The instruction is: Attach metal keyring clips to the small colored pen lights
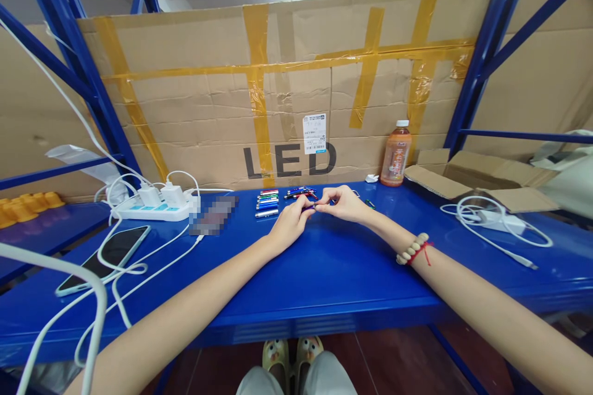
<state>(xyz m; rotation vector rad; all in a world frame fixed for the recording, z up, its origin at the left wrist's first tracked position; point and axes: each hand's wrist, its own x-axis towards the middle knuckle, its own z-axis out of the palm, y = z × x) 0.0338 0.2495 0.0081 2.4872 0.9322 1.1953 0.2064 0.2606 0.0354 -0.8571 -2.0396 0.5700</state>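
My left hand (290,222) and my right hand (343,202) meet above the blue shelf top (324,271), fingers pinched on a small dark pen-like item (315,204) held between them. Just behind the hands lies a neat row of small coloured cylinders (267,203), and a loose bunch of similar red and blue ones (300,193). A bead bracelet with a red cord (414,249) sits on my right wrist.
A white power strip with chargers (155,205) and trailing cables lies at the left, next to a phone (104,258). An orange drink bottle (396,154) stands at the back right, with an open cardboard box (482,179) and a coiled white cable (495,222). A taped cardboard sheet forms the back wall.
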